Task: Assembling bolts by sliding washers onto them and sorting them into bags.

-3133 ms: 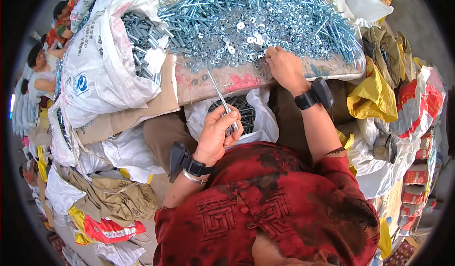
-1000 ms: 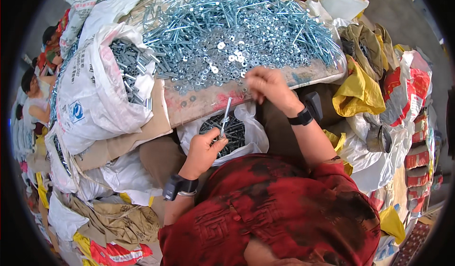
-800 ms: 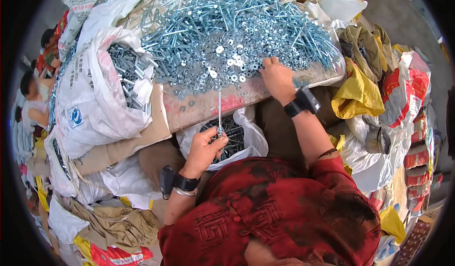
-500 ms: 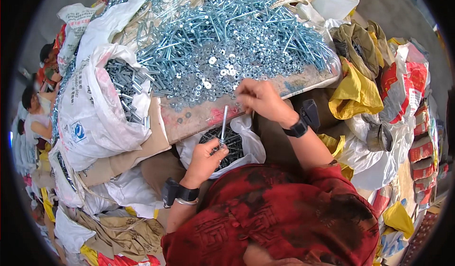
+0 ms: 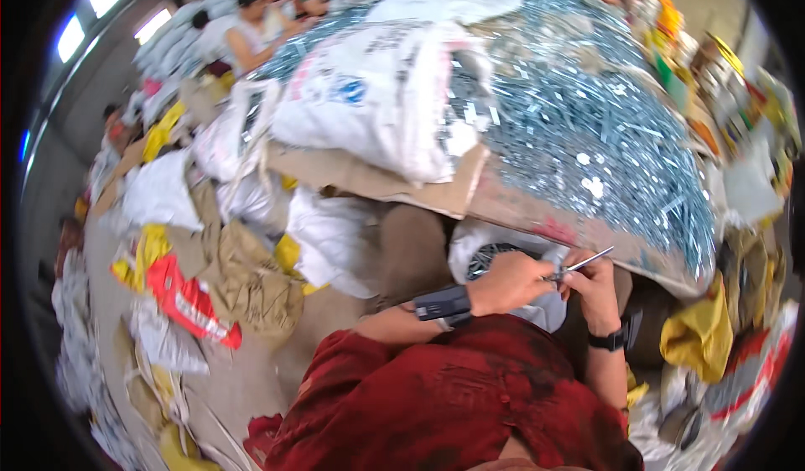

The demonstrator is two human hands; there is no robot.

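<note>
A long silver bolt (image 5: pixel 592 258) slants up to the right between my two hands, in front of the table's near edge. My left hand (image 5: pixel 513 281) is closed on its lower end, where small fittings (image 5: pixel 555 275) show too blurred to name. Fingers of my right hand (image 5: pixel 595 286) are pinched around the same bolt, close to the left fingertips. Below the hands an open white sack (image 5: pixel 474 240) holds dark metal pieces, partly hidden by my left hand. A wide heap of blue-silver bolts, nuts and washers (image 5: pixel 587 135) covers the tabletop.
A full white woven sack (image 5: pixel 360 102) lies on cardboard (image 5: pixel 369 177) at the table's left side, its mouth showing metal sleeves. Crumpled sacks (image 5: pixel 251 278) cover the floor at left. A yellow bag (image 5: pixel 698 328) hangs at right. Other people (image 5: pixel 251 31) sit at the far left.
The view has swung left, shifting the scene rightward. My right hand has come from the table edge to the bolt beside my left hand. The bolt has tipped from nearly upright to slanting right.
</note>
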